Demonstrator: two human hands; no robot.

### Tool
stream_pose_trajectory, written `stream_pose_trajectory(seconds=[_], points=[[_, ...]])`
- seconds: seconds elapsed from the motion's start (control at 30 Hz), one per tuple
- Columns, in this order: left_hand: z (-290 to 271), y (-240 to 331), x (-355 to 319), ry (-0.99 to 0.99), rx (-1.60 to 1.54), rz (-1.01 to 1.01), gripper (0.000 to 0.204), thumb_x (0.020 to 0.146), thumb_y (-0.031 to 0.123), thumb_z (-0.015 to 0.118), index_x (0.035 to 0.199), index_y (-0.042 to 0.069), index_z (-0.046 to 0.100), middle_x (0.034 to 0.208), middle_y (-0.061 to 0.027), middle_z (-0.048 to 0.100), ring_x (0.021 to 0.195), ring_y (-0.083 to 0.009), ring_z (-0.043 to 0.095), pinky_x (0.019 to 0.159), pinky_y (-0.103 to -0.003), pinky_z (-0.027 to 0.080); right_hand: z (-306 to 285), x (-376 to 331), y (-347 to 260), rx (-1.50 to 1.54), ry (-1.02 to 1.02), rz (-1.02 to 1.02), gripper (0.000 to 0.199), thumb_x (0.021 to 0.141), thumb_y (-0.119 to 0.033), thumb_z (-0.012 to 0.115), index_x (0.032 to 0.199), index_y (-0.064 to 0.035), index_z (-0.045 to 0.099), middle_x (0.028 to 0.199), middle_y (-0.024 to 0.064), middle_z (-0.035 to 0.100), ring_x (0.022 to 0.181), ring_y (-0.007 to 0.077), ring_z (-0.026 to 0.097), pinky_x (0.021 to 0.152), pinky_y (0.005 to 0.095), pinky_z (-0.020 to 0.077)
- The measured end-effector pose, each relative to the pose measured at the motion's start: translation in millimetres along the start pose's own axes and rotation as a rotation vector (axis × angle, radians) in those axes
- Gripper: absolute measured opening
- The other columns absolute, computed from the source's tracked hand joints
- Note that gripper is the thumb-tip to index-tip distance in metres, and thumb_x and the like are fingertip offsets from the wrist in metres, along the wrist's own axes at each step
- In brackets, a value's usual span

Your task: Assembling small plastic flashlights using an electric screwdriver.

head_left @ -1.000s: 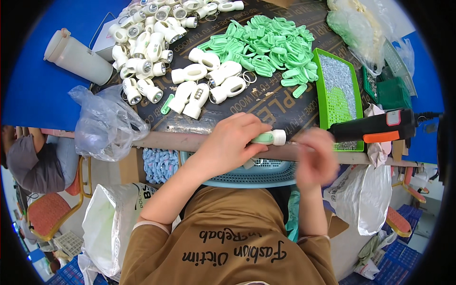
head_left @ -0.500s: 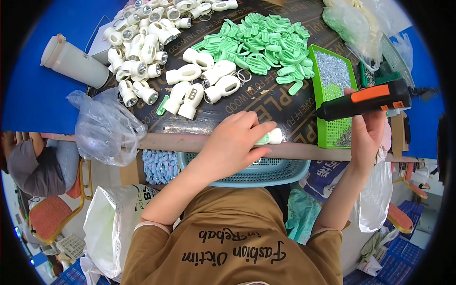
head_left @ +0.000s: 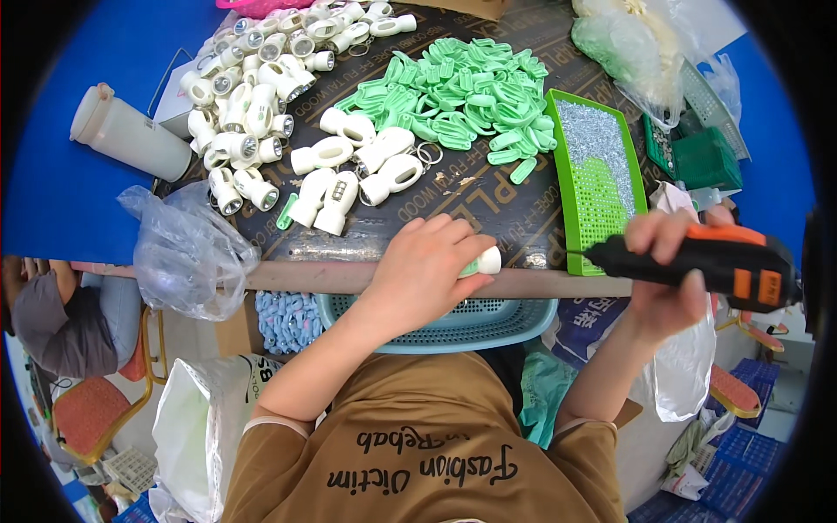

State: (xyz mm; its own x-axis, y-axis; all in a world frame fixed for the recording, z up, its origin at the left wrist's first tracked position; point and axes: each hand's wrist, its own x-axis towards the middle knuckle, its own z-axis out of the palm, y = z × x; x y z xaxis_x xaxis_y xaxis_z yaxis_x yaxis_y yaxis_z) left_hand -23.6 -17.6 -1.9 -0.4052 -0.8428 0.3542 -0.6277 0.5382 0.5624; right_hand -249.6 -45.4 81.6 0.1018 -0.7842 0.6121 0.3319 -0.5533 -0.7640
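Dark plywood counter (head_left: 488, 196) against a blue floor.
Left hand (head_left: 427, 266) closed around a white-and-green casing (head_left: 486, 261); right hand (head_left: 667, 279) grips an electric screwdriver (head_left: 706, 264) beside a green screw tray (head_left: 597, 179).

Clear crumpled plastic bag (head_left: 187, 253): hangs over the table's near left edge. Clear plastic bags (head_left: 636, 48) holding pale contents: far right of the table. Large white plastic sack (head_left: 196, 427): on the floor at lower left. No screens or signs visible.
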Motion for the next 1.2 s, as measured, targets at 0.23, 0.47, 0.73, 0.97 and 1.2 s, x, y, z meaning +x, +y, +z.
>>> stream_pose_trajectory(seconds=[0.23,0.47,0.73,0.97,1.2], points=[[-1.2,-0.7,0.5,-0.055,-0.063,-0.048,0.034,0.07,0.025,0.069,0.101,0.012,0.063,0.079,-0.0045,0.051,0.079,-0.0229,0.051,0.07,-0.035,0.041,-26.0,-3.0,-5.7,-0.153,0.307,-0.055,0.069,0.079,-0.056,0.056,0.123,-0.008,0.033,0.065,0.0084,0.049,0.051,0.0184,0.047,0.052,0.0323,0.0405],[-0.5,-0.7,1.5,-0.038,-0.044,-0.064,0.034,0.068,0.026,0.07,0.099,0.013,0.065,0.074,-0.0053,0.049,0.075,-0.0226,0.051,0.066,-0.034,0.042,-36.5,-15.7,17.2,-0.218,0.37,0.004,0.082,0.066,-0.077,0.05,0.105,-0.0045,0.046,0.065,0.0075,0.052,0.053,0.0175,0.047,0.053,0.0282,0.0383],[2.0,-2.5,2.1,-0.002,-0.032,-0.061,0.033,0.067,0.027,0.071,0.097,0.013,0.066,0.07,-0.0058,0.047,0.07,-0.0228,0.05,0.062,-0.035,0.042,-39.2,-18.2,22.3,-0.21,0.369,-0.032,0.079,0.071,-0.072,0.049,0.103,-0.0003,0.041,0.064,0.0095,0.051,0.052,0.0185,0.051,0.048,0.0292,0.042],[1.8,-3.2,2.7,-0.011,-0.028,-0.057,0.033,0.067,0.027,0.071,0.096,0.013,0.066,0.069,-0.0055,0.046,0.069,-0.023,0.05,0.06,-0.035,0.041,-42.3,-18.2,24.4,-0.203,0.376,-0.019,0.079,0.072,-0.073,0.048,0.102,-0.0008,0.042,0.064,0.0094,0.051,0.052,0.0183,0.05,0.048,0.0292,0.0419],[2.6,-4.1,2.1,0.006,-0.045,-0.057,0.033,0.066,0.028,0.071,0.095,0.013,0.067,0.067,-0.0054,0.047,0.068,-0.023,0.05,0.06,-0.035,0.041,-40.0,-19.6,24.8,-0.232,0.388,-0.012,0.078,0.072,-0.074,0.048,0.101,-0.0016,0.044,0.064,0.0095,0.051,0.053,0.0184,0.05,0.05,0.0297,0.0416]])
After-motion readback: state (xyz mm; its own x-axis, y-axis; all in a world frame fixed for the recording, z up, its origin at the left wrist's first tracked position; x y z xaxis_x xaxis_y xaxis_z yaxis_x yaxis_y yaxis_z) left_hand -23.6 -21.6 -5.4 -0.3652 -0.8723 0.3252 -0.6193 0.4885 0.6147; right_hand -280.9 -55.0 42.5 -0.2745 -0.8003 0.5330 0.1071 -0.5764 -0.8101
